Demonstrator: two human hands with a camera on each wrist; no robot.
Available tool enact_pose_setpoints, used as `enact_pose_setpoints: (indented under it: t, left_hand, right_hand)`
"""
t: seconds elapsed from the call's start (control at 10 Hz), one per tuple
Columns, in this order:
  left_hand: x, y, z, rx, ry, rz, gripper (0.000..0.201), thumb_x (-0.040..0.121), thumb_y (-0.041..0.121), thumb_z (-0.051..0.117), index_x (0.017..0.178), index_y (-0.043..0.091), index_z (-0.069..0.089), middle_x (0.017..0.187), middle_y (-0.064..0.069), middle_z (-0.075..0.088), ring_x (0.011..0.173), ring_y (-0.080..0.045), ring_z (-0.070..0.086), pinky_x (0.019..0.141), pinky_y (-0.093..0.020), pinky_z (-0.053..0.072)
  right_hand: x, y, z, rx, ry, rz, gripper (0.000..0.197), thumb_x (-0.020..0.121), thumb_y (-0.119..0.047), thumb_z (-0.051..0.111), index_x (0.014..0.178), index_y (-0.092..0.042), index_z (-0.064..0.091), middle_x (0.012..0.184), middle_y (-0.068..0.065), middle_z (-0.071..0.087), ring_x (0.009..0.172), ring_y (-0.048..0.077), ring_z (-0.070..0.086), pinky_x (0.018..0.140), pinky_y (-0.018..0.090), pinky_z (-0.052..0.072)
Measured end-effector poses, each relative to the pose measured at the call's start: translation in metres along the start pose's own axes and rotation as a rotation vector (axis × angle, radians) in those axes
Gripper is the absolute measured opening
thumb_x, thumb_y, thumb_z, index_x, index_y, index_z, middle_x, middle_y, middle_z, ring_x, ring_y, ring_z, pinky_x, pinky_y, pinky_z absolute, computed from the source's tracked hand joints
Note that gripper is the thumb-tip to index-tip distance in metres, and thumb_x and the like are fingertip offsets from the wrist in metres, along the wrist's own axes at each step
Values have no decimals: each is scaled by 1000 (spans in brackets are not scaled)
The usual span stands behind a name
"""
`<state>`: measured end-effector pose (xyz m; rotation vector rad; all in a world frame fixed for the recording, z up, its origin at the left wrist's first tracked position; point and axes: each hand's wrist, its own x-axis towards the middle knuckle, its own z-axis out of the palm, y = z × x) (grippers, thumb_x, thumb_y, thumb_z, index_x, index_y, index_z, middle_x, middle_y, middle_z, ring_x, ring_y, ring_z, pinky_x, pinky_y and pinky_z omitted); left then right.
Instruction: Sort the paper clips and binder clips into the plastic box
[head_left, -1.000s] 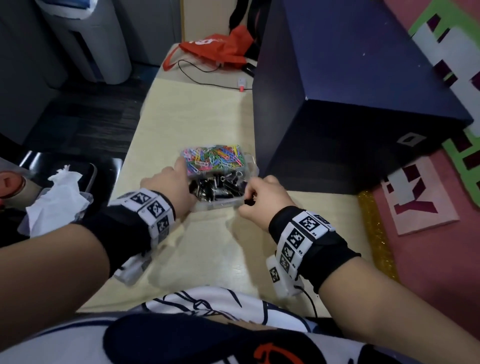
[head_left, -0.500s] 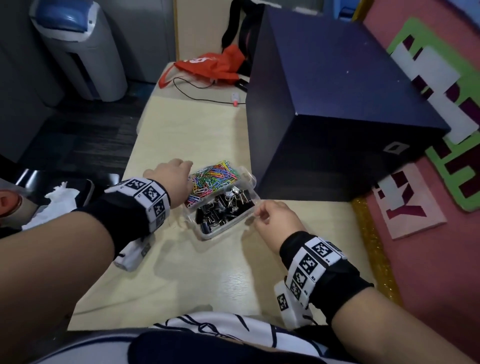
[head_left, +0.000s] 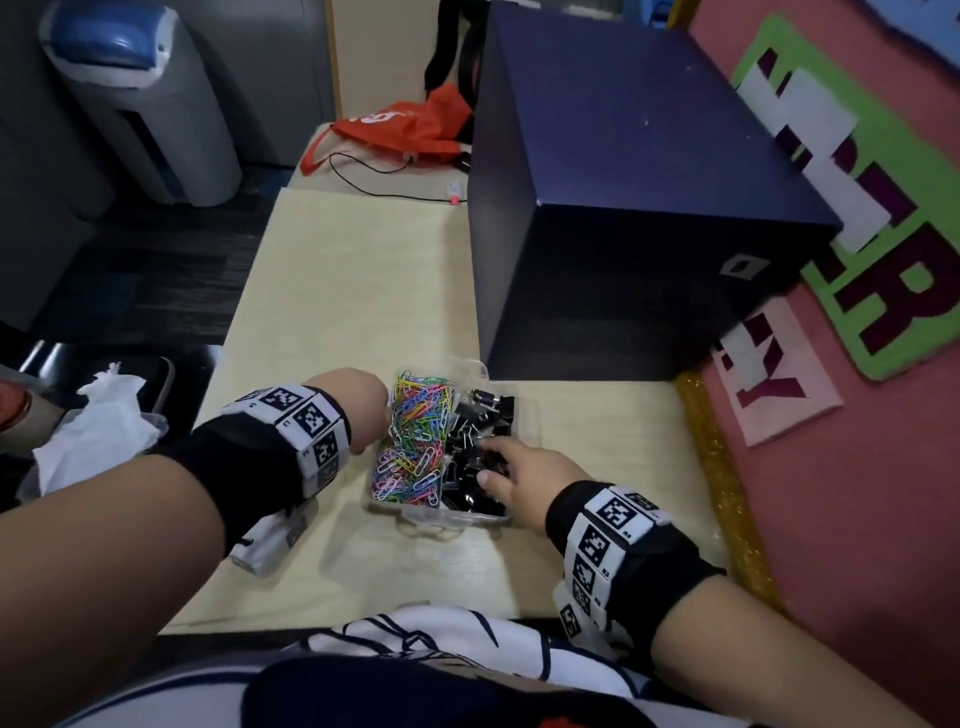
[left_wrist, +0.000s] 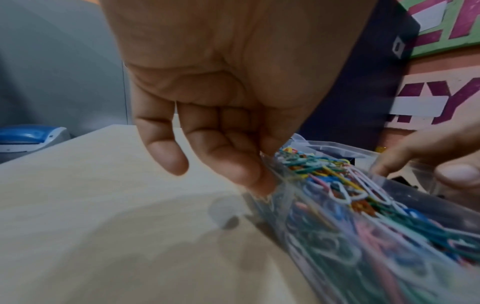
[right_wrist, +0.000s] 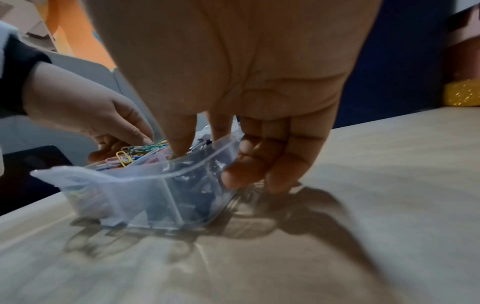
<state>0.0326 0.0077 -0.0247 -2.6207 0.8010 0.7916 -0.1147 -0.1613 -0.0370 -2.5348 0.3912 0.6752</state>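
A clear plastic box (head_left: 435, 514) with two compartments sits on the pale table near the front edge. Coloured paper clips (head_left: 415, 441) fill its left compartment and black binder clips (head_left: 480, 415) its right one. My left hand (head_left: 371, 410) is at the box's left wall; in the left wrist view the left hand (left_wrist: 254, 170) pinches that wall beside the paper clips (left_wrist: 337, 185). My right hand (head_left: 498, 462) reaches over the right wall. In the right wrist view the right hand (right_wrist: 207, 162) has its thumb inside the box (right_wrist: 145, 185) and its fingers outside, gripping the wall.
A large dark blue box (head_left: 623, 208) stands right behind the plastic box. An orange bag (head_left: 400, 130) and a black cable (head_left: 384, 184) lie at the table's far end. Crumpled tissue (head_left: 98, 426) sits off the table's left edge. A pink wall (head_left: 857, 519) borders the right.
Both hands have turned the plastic box about a quarter turn: the paper clips were at the far side and now lie left, with the binder clips right. My right thumb now dips inside.
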Motion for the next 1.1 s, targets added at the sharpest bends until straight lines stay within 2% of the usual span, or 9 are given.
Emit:
enact_pose_setpoints:
  t: [0.1, 0.3, 0.4, 0.5, 0.6, 0.7, 0.8, 0.9, 1.1]
  left_hand:
    - [-5, 12, 2, -43, -63, -32, 38, 96, 22, 41, 66, 12, 62, 56, 4, 59, 53, -16, 53, 70, -30, 50]
    - [-16, 28, 9, 8, -111, -73, 27, 96, 19, 48, 89, 9, 72, 68, 2, 62, 64, -19, 55, 67, -28, 47]
    - [-19, 34, 10, 26, -120, -72, 27, 97, 19, 47, 97, 7, 72, 68, 2, 60, 67, -19, 55, 68, -27, 46]
    - [-23, 38, 12, 78, -104, -60, 30, 99, 19, 44, 100, 7, 72, 60, 5, 51, 69, -18, 54, 67, -25, 43]
    - [-25, 37, 13, 76, -84, -54, 30, 99, 20, 43, 102, 7, 71, 62, 5, 53, 70, -18, 56, 67, -25, 43]
    - [-29, 35, 14, 38, -69, -54, 28, 99, 21, 45, 104, 7, 69, 79, 2, 70, 71, -17, 59, 71, -27, 50]
    - [-26, 33, 19, -32, -35, -64, 27, 99, 20, 44, 103, 8, 69, 89, -2, 73, 71, -18, 60, 72, -28, 51]
    - [-25, 31, 18, -74, -49, -61, 29, 100, 20, 42, 102, 6, 68, 89, -2, 73, 70, -18, 59, 72, -28, 49]
    - [-25, 28, 8, -201, -29, -59, 44, 102, 31, 30, 86, 8, 65, 75, -4, 63, 69, -21, 58, 72, -30, 46]
  right_hand:
    - [-11, 8, -1, -23, -14, -18, 46, 96, -43, 45, 141, -31, 37, 119, 9, 64, 109, 28, 58, 89, 31, 45]
    - [-30, 23, -4, 12, 110, 26, 21, 93, -24, 50, 109, -20, 36, 89, 5, 60, 78, 25, 60, 69, 34, 50]
    - [-33, 27, -3, -33, 114, 10, 20, 94, -22, 44, 114, -23, 41, 100, 6, 59, 81, 24, 59, 74, 34, 50]
    - [-31, 28, 1, -108, 29, 19, 36, 92, -16, 40, 123, -32, 45, 115, 7, 51, 90, 29, 60, 85, 38, 51]
    - [-26, 26, 1, -157, -23, 0, 53, 86, -8, 48, 128, -41, 43, 116, 6, 47, 88, 30, 59, 84, 35, 51]
    - [-30, 25, -3, -103, 10, 24, 48, 87, -5, 40, 126, -34, 43, 113, 6, 46, 83, 28, 57, 75, 33, 49]
    - [-29, 27, -5, -40, 121, 83, 21, 92, -16, 40, 113, -16, 39, 110, 10, 53, 88, 30, 58, 71, 34, 44]
    - [-27, 26, -7, 16, 134, 144, 17, 95, -24, 42, 107, -12, 40, 103, 12, 60, 88, 30, 61, 70, 35, 46]
    - [-23, 23, -15, 31, 149, 165, 23, 97, -33, 44, 109, -13, 45, 103, 9, 61, 87, 25, 60, 71, 31, 44]
